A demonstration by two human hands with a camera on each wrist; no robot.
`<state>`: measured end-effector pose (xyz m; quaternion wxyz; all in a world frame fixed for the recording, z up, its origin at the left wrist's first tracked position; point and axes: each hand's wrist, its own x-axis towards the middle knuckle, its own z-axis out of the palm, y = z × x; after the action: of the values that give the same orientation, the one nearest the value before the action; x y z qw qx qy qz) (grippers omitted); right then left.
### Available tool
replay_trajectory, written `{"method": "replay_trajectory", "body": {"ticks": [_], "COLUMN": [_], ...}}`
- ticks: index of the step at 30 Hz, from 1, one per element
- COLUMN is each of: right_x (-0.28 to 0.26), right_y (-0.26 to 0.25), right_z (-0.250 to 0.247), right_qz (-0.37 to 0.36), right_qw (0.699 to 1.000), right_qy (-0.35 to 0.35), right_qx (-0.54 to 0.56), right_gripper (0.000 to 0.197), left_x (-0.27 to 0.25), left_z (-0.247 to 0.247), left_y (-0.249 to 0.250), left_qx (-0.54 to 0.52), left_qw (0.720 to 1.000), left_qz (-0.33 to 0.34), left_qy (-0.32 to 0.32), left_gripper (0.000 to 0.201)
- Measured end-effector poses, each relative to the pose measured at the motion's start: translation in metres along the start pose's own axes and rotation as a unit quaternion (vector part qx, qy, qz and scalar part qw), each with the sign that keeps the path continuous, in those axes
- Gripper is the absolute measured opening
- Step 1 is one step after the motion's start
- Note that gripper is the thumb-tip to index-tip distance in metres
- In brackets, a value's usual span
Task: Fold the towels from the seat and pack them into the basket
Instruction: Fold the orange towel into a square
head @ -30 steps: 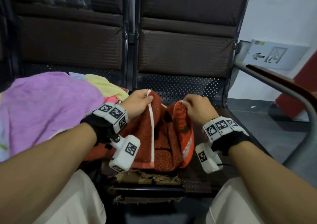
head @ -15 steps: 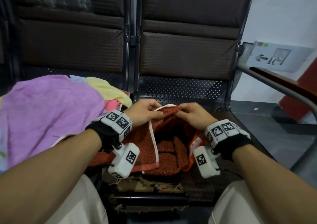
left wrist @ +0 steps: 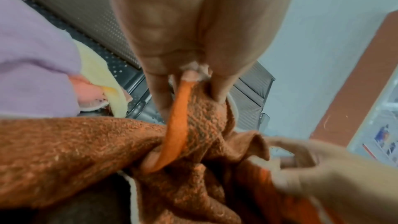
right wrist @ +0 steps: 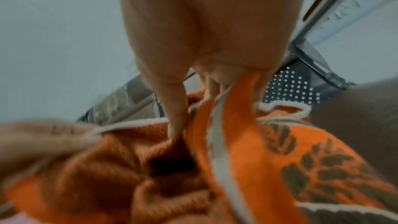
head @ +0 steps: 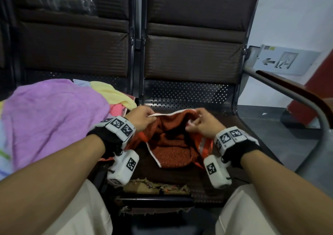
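Observation:
An orange towel (head: 171, 144) with a white border lies bunched on the right seat (head: 239, 126) of a metal bench. My left hand (head: 144, 116) pinches its white hem at the far left, as the left wrist view shows, with the towel (left wrist: 200, 122) between thumb and fingers. My right hand (head: 200, 122) pinches the orange and white edge at the far right; in the right wrist view the towel (right wrist: 228, 125) runs up into its fingers. A pile of towels, purple (head: 50, 119), yellow (head: 111, 92) and pink (head: 117, 107), covers the left seat. No basket is in view.
The bench's dark backrests (head: 192, 58) rise behind the seats. A curved metal armrest (head: 306, 97) with a brown top closes off the right side. The seat's torn front edge (head: 155, 188) lies between my knees. A grey floor lies beyond at the right.
Both hands dropped with the towel's top edge from a raised hold down toward the seat, then drew apart along the hem, spreading it wider. The towel pile has not moved.

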<state>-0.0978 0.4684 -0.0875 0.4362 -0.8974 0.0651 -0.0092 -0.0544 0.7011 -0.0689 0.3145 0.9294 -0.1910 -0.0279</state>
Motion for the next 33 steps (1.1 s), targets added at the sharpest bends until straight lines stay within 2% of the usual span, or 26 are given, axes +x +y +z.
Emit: {"method": "replay_trajectory", "body": {"ticks": [2,3,5,6,7,8,9,11,13,14,16,18,19,22,24,26,27,29,31,33], "right_x": [-0.007,-0.01,-0.011,-0.011,-0.01,-0.011,-0.011,-0.013,-0.012,-0.012,-0.013,-0.016,-0.017,-0.018,-0.017,-0.018,-0.018,-0.019,-0.019,-0.019], "right_y": [0.005,0.006,0.005,0.003,-0.001,-0.007,-0.015,-0.035,-0.05,-0.054,-0.055,-0.052,-0.05,-0.049,-0.049,-0.049,-0.05,-0.056,-0.064,-0.07], "right_z": [0.001,0.0,-0.004,-0.005,-0.007,-0.008,-0.01,-0.016,-0.02,-0.02,-0.015,-0.008,-0.006,-0.003,-0.003,0.0,0.001,0.0,-0.003,-0.004], "right_qz": [0.032,0.044,0.042,0.031,0.019,0.004,-0.021,-0.101,-0.152,-0.152,-0.109,-0.061,-0.05,-0.087,-0.114,-0.135,-0.147,-0.193,-0.262,-0.286], "right_qw": [0.988,0.978,0.97,0.976,0.989,0.999,0.996,0.96,0.925,0.918,0.922,0.936,0.943,0.96,0.979,0.989,0.987,0.973,0.952,0.946], "right_qy": [-0.093,-0.117,-0.103,-0.074,-0.042,-0.016,0.006,0.045,0.076,0.082,0.074,0.037,0.015,-0.025,0.005,0.051,0.067,0.111,0.151,0.142], "right_qx": [-0.117,-0.166,-0.216,-0.201,-0.14,-0.037,0.083,0.257,0.339,0.358,0.365,0.346,0.329,0.266,0.171,0.036,-0.01,-0.064,-0.037,0.048], "right_gripper": [0.069,0.071,0.064,0.058,0.051,0.045,0.037,0.024,0.024,0.025,0.024,0.021,0.024,0.035,0.032,0.017,0.009,0.006,0.011,0.011], "left_x": [0.001,0.003,0.004,0.005,0.005,0.004,0.003,0.0,-0.002,-0.004,-0.007,-0.009,-0.009,-0.007,-0.004,-0.001,-0.001,-0.001,-0.001,-0.003], "left_z": [0.001,0.001,-0.002,-0.003,-0.006,-0.01,-0.014,-0.024,-0.03,-0.031,-0.029,-0.026,-0.025,-0.023,-0.021,-0.016,-0.012,-0.007,-0.003,-0.001], "left_y": [-0.001,-0.001,0.001,0.003,0.007,0.013,0.021,0.035,0.046,0.05,0.053,0.051,0.048,0.04,0.038,0.035,0.034,0.031,0.029,0.032], "left_qx": [-0.024,-0.035,-0.07,-0.119,-0.2,-0.3,-0.396,-0.528,-0.61,-0.636,-0.654,-0.642,-0.633,-0.613,-0.598,-0.557,-0.53,-0.46,-0.397,-0.397], "left_qw": [1.0,0.999,0.997,0.991,0.976,0.949,0.912,0.845,0.791,0.77,0.754,0.763,0.77,0.786,0.797,0.824,0.84,0.88,0.912,0.913], "left_qz": [-0.008,-0.011,-0.026,-0.041,-0.059,-0.075,-0.085,-0.072,-0.052,-0.05,-0.061,-0.074,-0.076,-0.077,-0.078,-0.09,-0.099,-0.11,-0.103,-0.094], "left_qy": [-0.002,0.001,0.027,0.044,0.056,0.062,0.06,0.04,0.011,0.002,0.004,0.003,-0.008,-0.021,0.011,0.046,0.055,0.05,0.023,0.003], "left_gripper": [0.021,0.027,0.04,0.043,0.043,0.04,0.038,0.037,0.036,0.032,0.016,0.009,0.013,0.027,0.025,0.021,0.02,0.022,0.024,0.018]}}
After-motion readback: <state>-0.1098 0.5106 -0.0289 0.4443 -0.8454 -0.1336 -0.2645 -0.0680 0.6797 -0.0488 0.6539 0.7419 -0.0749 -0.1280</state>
